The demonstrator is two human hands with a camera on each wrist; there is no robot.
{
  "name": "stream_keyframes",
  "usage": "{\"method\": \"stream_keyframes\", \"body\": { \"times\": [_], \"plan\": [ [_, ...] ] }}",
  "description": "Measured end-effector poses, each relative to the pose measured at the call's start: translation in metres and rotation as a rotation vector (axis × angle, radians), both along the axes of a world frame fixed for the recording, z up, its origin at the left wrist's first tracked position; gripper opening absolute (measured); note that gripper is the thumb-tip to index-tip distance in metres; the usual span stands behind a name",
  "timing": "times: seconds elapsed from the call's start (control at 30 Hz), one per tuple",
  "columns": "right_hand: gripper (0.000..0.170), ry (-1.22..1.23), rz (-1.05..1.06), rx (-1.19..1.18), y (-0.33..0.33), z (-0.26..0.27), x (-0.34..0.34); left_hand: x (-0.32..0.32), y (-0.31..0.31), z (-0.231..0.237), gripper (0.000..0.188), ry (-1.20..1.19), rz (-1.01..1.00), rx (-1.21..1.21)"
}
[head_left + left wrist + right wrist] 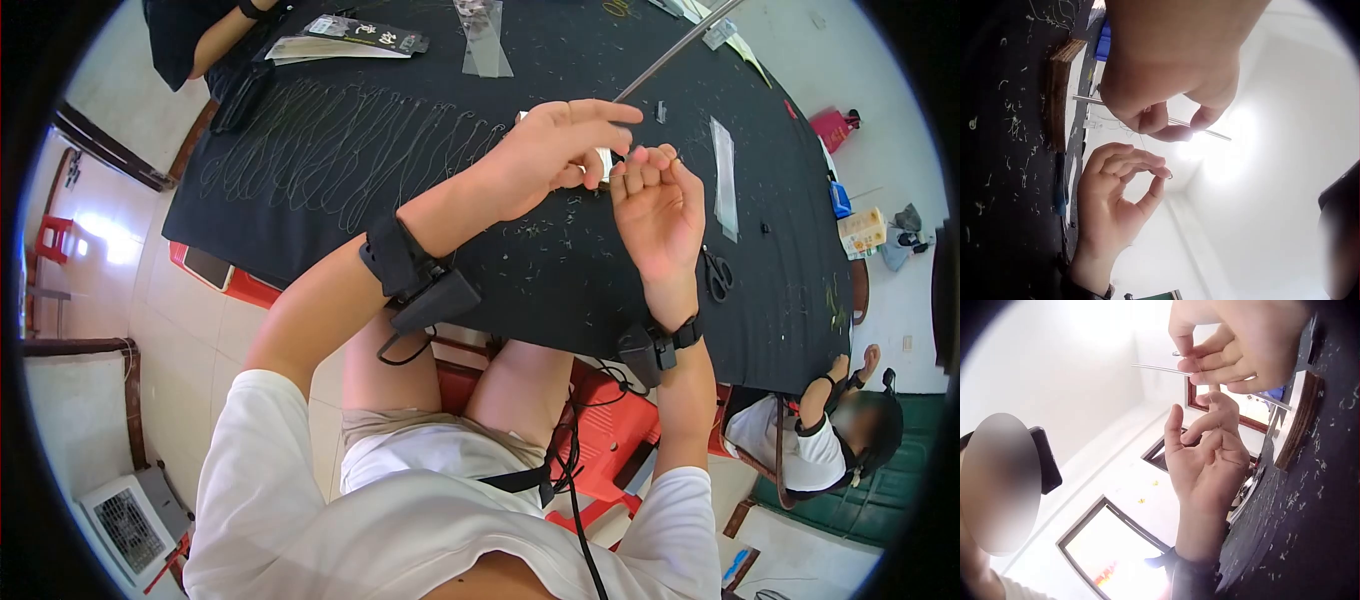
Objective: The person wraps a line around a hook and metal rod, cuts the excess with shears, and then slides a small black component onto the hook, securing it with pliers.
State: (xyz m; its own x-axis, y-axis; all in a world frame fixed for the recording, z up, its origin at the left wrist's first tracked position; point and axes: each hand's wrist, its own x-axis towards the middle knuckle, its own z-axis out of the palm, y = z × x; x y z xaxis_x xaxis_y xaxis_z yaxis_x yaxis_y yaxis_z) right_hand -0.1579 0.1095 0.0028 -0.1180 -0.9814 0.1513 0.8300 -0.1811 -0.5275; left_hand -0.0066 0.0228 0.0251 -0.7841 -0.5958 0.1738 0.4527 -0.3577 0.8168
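Palm up, the right hand point(660, 215) pinches a small dark metal piece point(1177, 354) between thumb and fingertips; in the left wrist view, the piece point(1170, 177) shows at its fingertips. A fine thread point(1211, 395) runs from there to the left hand point(1210, 456), whose fingers are partly curled round it. In the head view, the left hand point(550, 155) is just left of the right, with one finger extended. Behind both hands, a thin metal rod point(680, 50) slants up from a wooden block with a white top point(1060, 103). The thread's far end cannot be made out.
Looped dark cords point(340, 150) lie in rows across the black table point(480, 290). Black scissors point(716, 275) and a clear plastic strip point(724, 180) are on the right, packaging point(350, 38) at the back left. Thread scraps surround the block. Another person point(810, 440) sits at lower right.
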Motion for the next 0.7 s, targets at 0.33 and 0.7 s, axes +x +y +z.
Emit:
{"method": "stream_keyframes", "body": {
  "times": [0.33,0.7],
  "plan": [
    [0.016,0.218,-0.118,0.14,0.0,0.0,0.01,0.0,0.002,-0.002,0.024,-0.281,-0.08,-0.114],
    [0.014,0.268,-0.08,0.13,-0.003,-0.007,0.013,-0.004,0.002,-0.019,0.021,-0.184,-0.196,0.172]
  ]
}}
